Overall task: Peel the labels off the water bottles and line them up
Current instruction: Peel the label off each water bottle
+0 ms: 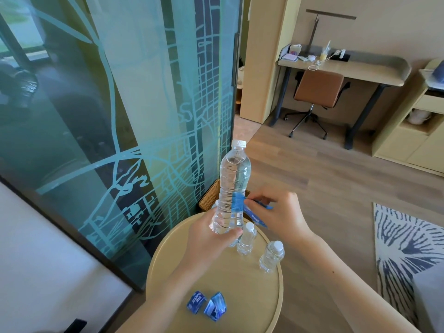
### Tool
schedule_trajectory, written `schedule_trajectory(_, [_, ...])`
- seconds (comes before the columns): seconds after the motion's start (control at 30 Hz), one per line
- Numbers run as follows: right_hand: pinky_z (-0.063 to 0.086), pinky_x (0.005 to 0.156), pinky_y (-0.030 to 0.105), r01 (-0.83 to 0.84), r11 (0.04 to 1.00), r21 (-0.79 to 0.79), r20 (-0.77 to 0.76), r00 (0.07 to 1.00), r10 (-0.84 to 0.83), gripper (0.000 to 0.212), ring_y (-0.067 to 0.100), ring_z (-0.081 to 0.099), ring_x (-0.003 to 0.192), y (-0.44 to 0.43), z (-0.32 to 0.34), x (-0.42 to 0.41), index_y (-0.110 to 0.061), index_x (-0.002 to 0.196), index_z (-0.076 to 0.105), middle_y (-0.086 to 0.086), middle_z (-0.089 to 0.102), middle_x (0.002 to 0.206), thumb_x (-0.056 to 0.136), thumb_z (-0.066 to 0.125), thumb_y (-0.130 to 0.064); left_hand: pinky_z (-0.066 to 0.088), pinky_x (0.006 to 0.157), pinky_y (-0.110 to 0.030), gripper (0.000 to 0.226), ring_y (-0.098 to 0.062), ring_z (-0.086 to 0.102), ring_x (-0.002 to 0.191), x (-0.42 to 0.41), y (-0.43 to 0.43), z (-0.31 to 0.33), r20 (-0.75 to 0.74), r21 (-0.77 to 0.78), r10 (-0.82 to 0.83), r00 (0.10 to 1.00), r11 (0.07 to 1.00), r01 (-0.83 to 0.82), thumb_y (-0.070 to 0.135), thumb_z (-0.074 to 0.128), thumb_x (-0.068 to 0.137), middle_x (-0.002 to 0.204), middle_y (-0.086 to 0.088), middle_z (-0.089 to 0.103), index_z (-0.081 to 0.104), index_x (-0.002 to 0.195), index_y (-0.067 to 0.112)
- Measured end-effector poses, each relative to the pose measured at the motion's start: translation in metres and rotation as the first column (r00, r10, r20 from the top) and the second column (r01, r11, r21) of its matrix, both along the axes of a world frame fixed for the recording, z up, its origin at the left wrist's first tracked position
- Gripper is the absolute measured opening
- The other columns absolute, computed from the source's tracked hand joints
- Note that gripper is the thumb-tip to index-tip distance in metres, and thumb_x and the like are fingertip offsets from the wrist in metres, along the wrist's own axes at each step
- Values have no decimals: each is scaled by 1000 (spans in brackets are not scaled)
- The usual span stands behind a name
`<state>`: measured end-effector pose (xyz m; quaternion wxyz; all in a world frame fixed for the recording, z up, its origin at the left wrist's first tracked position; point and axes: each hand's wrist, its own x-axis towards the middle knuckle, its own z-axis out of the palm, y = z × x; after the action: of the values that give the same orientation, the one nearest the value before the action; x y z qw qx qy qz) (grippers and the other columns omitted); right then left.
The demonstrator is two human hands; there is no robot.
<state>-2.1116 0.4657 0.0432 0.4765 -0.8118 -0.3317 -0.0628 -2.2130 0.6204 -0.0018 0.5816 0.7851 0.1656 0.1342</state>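
Note:
My left hand [209,239] grips the base of a clear water bottle [234,179] with a white cap, held upright above the round table [216,284]. A blue label [240,200] still sticks to the bottle's side by a strip. My right hand [278,212] pinches the loose end of that label, pulled off to the right. Two bare bottles stand on the table: one [247,237] just under the held bottle, another [272,255] further right. Two peeled blue labels [196,301] [215,307] lie crumpled near the table's front edge.
A woven basket [210,195] stands behind the table against a glass partition [120,116] printed with a map pattern. A patterned rug [406,248] lies on the wooden floor at right. A desk [346,66] and brown chair [317,90] stand far back.

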Motion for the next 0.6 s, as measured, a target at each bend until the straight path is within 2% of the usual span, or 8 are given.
schedule_trajectory(0.23, [43,66,5,12,1000,-16,7,1000,-12,16,3,64,70,2,-4,-3,-18,76,77,-21,68,71,81,78,-3,46,69,-4,30,6,67,85,1,0,-2,1,3,-6,1000,1000,6,21,83,77,87,26,73,73,98,40])
schedule_trajectory(0.47, [44,67,7,-17,1000,1,-52,999,17,19,5,63,68,3,-5,-10,-21,75,77,-15,69,70,82,78,-2,45,69,-4,31,5,68,83,3,2,-7,16,-1,-1,1000,1000,1,20,83,76,85,23,74,73,99,37])
schedule_trajectory(0.6, [46,68,7,-25,1000,16,-99,995,26,16,5,64,70,4,-6,-12,-18,77,77,-15,71,81,82,79,-3,44,66,-2,29,7,68,80,3,2,-11,25,0,8,1000,1000,-8,20,83,74,83,23,74,72,95,38])
